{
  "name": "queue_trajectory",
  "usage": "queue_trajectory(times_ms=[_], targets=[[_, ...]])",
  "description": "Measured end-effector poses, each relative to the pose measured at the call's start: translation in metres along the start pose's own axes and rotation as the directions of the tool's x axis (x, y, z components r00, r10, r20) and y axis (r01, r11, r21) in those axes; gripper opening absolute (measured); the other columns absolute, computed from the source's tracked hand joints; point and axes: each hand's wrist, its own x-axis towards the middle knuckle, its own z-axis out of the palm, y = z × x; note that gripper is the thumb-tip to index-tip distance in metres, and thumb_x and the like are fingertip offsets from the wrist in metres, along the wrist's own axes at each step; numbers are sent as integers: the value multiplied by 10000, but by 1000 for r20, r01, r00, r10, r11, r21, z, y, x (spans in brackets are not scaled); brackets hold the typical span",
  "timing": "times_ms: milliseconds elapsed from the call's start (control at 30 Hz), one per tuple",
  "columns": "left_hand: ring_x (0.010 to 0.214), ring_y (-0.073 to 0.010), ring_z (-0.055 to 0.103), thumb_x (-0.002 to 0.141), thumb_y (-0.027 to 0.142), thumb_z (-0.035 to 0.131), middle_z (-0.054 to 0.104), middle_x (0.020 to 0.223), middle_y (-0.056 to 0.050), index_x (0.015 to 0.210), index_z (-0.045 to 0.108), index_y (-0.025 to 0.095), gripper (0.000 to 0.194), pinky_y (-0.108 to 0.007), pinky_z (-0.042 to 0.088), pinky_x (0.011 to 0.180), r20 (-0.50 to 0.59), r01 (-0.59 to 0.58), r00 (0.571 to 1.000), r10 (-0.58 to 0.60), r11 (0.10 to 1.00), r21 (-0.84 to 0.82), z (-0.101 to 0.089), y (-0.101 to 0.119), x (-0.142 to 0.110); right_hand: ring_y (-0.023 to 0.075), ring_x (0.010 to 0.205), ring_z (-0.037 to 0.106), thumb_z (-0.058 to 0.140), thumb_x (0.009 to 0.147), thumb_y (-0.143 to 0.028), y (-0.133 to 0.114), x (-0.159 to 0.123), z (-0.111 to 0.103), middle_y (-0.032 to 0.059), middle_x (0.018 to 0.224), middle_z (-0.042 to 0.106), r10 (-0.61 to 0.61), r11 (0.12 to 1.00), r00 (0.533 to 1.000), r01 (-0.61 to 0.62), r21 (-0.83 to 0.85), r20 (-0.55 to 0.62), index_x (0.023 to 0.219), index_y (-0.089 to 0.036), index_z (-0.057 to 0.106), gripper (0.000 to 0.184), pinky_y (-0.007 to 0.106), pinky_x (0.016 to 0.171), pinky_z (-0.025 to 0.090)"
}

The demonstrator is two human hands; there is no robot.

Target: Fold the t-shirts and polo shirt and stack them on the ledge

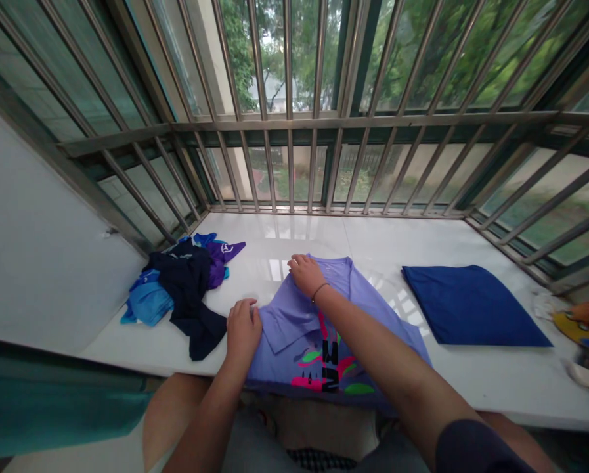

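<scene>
1. Lavender printed T-shirt [294, 322] lies partly folded on the white countertop [476, 394], its near edge seemingly overhanging.
2. Heap of blue clothes [186, 289] sits just beside it.
3. Left hand [243, 332]: fingers curled at the shirt's edge, grip unclear.
4. Right hand [306, 274]: fingers resting loosely apart on the fold.
5. Folded navy cloth [471, 305] lies further right.
6. A hard tug could drag the shirt off the counter.

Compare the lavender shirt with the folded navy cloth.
The lavender T-shirt is loosely folded; the navy cloth is a neat flat rectangle. The T-shirt has a bright print; the navy cloth looks plain. The left hand and right hand touch the T-shirt, not the navy cloth. Both lie on the white counter.
</scene>
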Motion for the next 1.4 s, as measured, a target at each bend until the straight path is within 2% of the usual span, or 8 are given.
queue_trajectory(times_ms=[200, 433, 667, 800, 1000, 1133, 1233, 1400], targets=[[1306, -255, 689, 979, 49, 443, 760, 1367, -103, 1277, 731, 226, 450, -506, 529, 1210, 115, -328, 926, 360, 917, -226, 16, 22, 14, 310, 1565, 426, 481, 1129, -366, -34, -79, -9, 189, 1695, 490, -70, 994, 997, 73, 77, -43, 1608, -114, 508, 541, 488, 1269, 367], [1445, -232, 627, 956, 34, 480, 691, 1526, -113, 1379, 727, 191, 514, -409, 461, 1286, 372, -389, 811, 451, 891, -234, 66, 56, 64, 344, 1460, 533, 612, 1042, -212, -53, -171, -10, 180, 1648, 544, 19, 1000, 999, -19, -7, 42, 1633, -164, 482, 606, 516, 1177, 459], [1527, -265, 552, 1067, 171, 432, 591, 1634, -139, 1482, 667, 185, 477, -457, 400, 1311, 510, -413, 752, 417, 902, -128, 103, 83, 113, 245, 1072, 654, 633, 1069, -209, -43, -171, -23, 82, 1216, 752, 14, 998, 1000, -13, -55, 10, 1233, -264, 729, 199, 360, 898, 498], [1618, -288, 422, 1103, 262, 379, 463, 1733, -122, 1595, 561, 193, 529, -555, 327, 1340, 516, -403, 765, 386, 911, -83, 108, 82, 115, 232, 1075, 630, 622, 1084, -210, -39, -184, -22, 76, 1222, 750, -78, 996, 993, 74, -50, -91, 1300, -260, 703, 236, 374, 921, 470], [1645, -274, 368, 1114, 396, 394, 422, 1762, -83, 1669, 477, 244, 581, -549, 280, 1356, 523, -433, 772, 360, 901, 19, 107, 83, 108, 262, 1083, 629, 735, 1025, -298, -41, -210, -22, 82, 1121, 744, -12, 998, 1000, 13, -53, 16, 1026, -230, 751, 70, 394, 924, 487], [1653, -289, 348, 1117, 416, 378, 407, 1770, -85, 1687, 450, 256, 596, -586, 261, 1355, 525, -434, 777, 346, 899, 50, 107, 86, 107, 274, 1205, 616, 690, 1062, -372, -55, -210, -26, 96, 1258, 735, 29, 1000, 998, -29, 1, -54, 1190, -231, 736, 196, 431, 1045, 481], [1654, -304, 343, 1115, 408, 380, 402, 1771, -99, 1686, 451, 254, 596, -612, 265, 1345, 524, -432, 776, 350, 901, 39, 107, 87, 107, 259, 1222, 612, 606, 1102, -299, -73, -199, -24, 97, 1313, 726, -61, 998, 995, 62, 8, -79, 1318, -232, 688, 241, 428, 1069, 478], [1662, -322, 324, 1106, 422, 398, 375, 1783, -101, 1701, 425, 266, 615, -631, 240, 1347, 526, -436, 768, 367, 900, 9, 108, 86, 107, 280, 1106, 619, 655, 1068, -389, -109, -169, -3, 107, 1197, 731, -157, 987, 987, 156, 23, 39, 1157, -206, 715, 213, 424, 895, 527]])
